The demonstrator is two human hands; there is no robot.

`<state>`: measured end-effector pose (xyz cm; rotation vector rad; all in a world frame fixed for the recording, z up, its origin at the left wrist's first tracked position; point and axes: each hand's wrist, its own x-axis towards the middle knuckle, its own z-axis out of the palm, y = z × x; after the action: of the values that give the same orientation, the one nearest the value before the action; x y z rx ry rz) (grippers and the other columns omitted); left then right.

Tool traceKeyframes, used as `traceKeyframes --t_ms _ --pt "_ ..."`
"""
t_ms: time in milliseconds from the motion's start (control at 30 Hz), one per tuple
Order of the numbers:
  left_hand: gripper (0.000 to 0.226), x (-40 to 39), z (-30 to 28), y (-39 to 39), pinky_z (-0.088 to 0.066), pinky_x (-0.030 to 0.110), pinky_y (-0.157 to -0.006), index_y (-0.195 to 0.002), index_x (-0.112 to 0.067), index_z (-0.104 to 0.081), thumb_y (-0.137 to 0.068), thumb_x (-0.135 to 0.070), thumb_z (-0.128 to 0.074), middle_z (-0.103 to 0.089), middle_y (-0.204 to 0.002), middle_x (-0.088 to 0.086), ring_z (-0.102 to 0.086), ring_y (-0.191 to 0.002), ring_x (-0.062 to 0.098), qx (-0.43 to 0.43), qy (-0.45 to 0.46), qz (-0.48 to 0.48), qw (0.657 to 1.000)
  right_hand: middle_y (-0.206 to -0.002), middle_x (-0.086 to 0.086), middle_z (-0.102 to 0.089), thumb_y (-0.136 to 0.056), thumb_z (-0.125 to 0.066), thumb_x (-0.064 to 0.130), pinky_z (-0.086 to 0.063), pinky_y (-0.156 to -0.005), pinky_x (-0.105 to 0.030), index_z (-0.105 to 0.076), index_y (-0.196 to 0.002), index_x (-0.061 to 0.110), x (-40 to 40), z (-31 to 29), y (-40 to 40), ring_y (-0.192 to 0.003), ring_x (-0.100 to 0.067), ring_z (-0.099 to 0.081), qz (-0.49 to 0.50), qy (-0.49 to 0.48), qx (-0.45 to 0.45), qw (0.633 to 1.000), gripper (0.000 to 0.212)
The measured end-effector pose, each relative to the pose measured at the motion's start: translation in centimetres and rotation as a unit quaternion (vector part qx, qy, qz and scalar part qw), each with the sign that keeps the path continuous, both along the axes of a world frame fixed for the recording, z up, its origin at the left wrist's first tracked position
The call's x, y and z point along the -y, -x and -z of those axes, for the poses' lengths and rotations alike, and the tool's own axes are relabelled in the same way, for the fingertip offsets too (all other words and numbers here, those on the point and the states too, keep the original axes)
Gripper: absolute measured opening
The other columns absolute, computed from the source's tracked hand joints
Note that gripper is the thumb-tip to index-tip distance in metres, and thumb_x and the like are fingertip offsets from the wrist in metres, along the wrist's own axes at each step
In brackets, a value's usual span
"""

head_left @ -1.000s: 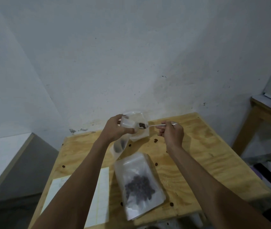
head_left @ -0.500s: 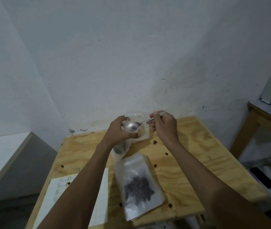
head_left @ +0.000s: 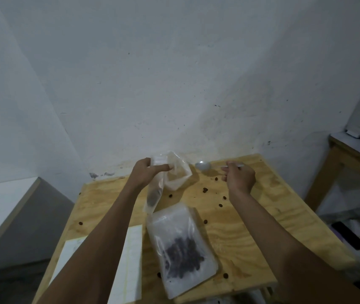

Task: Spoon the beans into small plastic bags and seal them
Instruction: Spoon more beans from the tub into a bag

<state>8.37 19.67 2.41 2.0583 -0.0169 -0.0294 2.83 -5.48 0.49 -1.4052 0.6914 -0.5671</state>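
Head view, sole camera: left hand [head_left: 146, 174] pinches the mouth of a small plastic bag [head_left: 156, 191], which hangs clear of the wooden table [head_left: 251, 229] with a dark clump of beans visible near its bottom. Right hand [head_left: 239, 177] grips the handle of a metal spoon [head_left: 203, 166], fingers curled round it; the bowl sits to the right of the bag, apart from it, and appears empty, though blur makes this uncertain. A second clear bag [head_left: 180, 174] stands crumpled just behind the held one. The large supply bag [head_left: 180, 246] lies flat near the front edge, its beans [head_left: 182, 256] pooled in the lower half. Loose beans [head_left: 205, 189] are scattered over the table, and a white label sheet [head_left: 128, 260] lies to the left. Handling judgement: the small bag is thin, limp and light, offers no stiffness of its own, and its film is likely slippery. It should be held at the mouth, on the thicker seal strip, with the load hanging below. For sealing, both hands are best placed along that strip and pressed from one end to the other. Beans are hard, small and roll freely, so the spoon should be kept level.
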Motion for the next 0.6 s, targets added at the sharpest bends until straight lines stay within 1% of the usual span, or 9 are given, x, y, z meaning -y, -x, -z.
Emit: traceKeyframes --t_ms 67,100,167,233,300,400,467,533,600 --pt "0.059 0.3 -0.2 -0.1 -0.058 0.053 -0.088 -0.097 -0.012 -0.077 -0.058 -0.057 -0.086 -0.076 -0.097 0.006 -0.072 -0.092 0.025 -0.011 -0.019 0.006 1.0 -0.076 -0.004 -0.075 -0.094 -0.06 0.009 -0.061 -0.061 -0.035 -0.073 -0.079 0.013 0.0 0.9 0.0 -0.062 -0.019 -0.07 -0.012 0.019 -0.031 0.999 0.021" --pt "0.061 0.6 -0.3 -0.1 -0.059 0.052 -0.089 -0.097 -0.013 -0.077 -0.056 -0.058 -0.085 -0.076 -0.098 0.005 -0.071 -0.093 0.024 -0.011 -0.024 0.009 1.0 -0.076 -0.005 -0.075 -0.093 -0.061 0.007 -0.063 -0.064 -0.038 -0.07 -0.074 0.018 -0.1 1.3 -0.1 -0.065 -0.021 -0.071 -0.018 0.026 -0.041 0.999 0.024" --pt "0.072 0.9 -0.6 -0.1 -0.058 0.048 -0.087 -0.096 -0.007 -0.075 -0.05 -0.062 -0.083 -0.075 -0.099 0.007 -0.07 -0.093 0.026 0.0 -0.035 0.012 0.999 -0.079 -0.002 -0.074 -0.09 -0.061 0.005 -0.064 -0.068 -0.042 -0.069 -0.072 0.022 -0.2 2.0 -0.4 -0.073 -0.022 -0.071 -0.029 0.064 -0.067 0.995 0.026" --pt "0.078 1.1 -0.7 -0.1 -0.054 0.042 -0.083 -0.098 -0.007 -0.07 -0.048 -0.065 -0.082 -0.069 -0.103 0.008 -0.065 -0.094 0.026 0.02 -0.046 0.005 0.999 -0.086 0.001 -0.074 -0.09 -0.062 0.005 -0.056 -0.06 -0.031 -0.074 -0.078 0.02 -0.3 2.4 -0.5 -0.075 -0.018 -0.067 -0.052 0.141 -0.106 0.983 0.022" --pt "0.086 1.1 -1.0 0.3 -0.051 0.038 -0.089 -0.114 -0.013 -0.066 -0.049 -0.065 -0.085 -0.06 -0.122 0.004 -0.059 -0.11 0.023 0.038 -0.046 -0.012 0.998 -0.085 0.004 -0.071 -0.092 -0.063 0.01 -0.043 -0.053 -0.024 -0.074 -0.083 0.022 -0.5 2.6 -0.4 -0.072 -0.016 -0.063 -0.077 0.229 -0.15 0.959 0.018" --pt "0.085 1.2 -1.5 0.9 -0.045 0.039 -0.101 -0.126 -0.022 -0.063 -0.055 -0.061 -0.09 -0.043 -0.147 0.002 -0.045 -0.136 0.025 0.084 -0.055 -0.022 0.995 -0.085 0.004 -0.068 -0.093 -0.066 0.017 -0.044 -0.056 -0.025 -0.071 -0.088 0.027 -0.5 3.1 -0.1 -0.073 -0.019 -0.063 -0.112 0.352 -0.209 0.906 0.013" --pt "0.08 1.3 -1.7 1.3 -0.034 0.045 -0.113 -0.133 -0.025 -0.059 -0.065 -0.053 -0.091 -0.023 -0.166 0.003 -0.027 -0.15 0.022 0.103 -0.066 -0.027 0.992 -0.088 0.001 -0.069 -0.092 -0.068 0.018 -0.044 -0.057 -0.025 -0.072 -0.092 0.027 -0.5 3.4 0.0 -0.074 -0.02 -0.063 -0.131 0.409 -0.226 0.875 0.011" --pt "0.082 1.3 -1.9 1.7 -0.029 0.044 -0.117 -0.138 -0.024 -0.056 -0.068 -0.052 -0.088 -0.015 -0.169 0.003 -0.02 -0.153 0.02 0.126 -0.076 -0.038 0.988 -0.09 0.001 -0.07 -0.091 -0.067 0.017 -0.047 -0.059 -0.026 -0.075 -0.096 0.026 -0.5 3.5 0.2 -0.076 -0.02 -0.064 -0.146 0.453 -0.229 0.849 0.013" --pt "0.084 1.4 -1.9 2.0 -0.033 0.04 -0.113 -0.14 -0.023 -0.056 -0.068 -0.052 -0.088 -0.019 -0.167 0.003 -0.022 -0.153 0.019 0.154 -0.076 -0.048 0.984 -0.091 0.001 -0.072 -0.09 -0.068 0.016 -0.054 -0.064 -0.029 -0.077 -0.099 0.026 -0.7 3.3 0.5 -0.079 -0.02 -0.066 -0.148 0.473 -0.216 0.841 0.016"
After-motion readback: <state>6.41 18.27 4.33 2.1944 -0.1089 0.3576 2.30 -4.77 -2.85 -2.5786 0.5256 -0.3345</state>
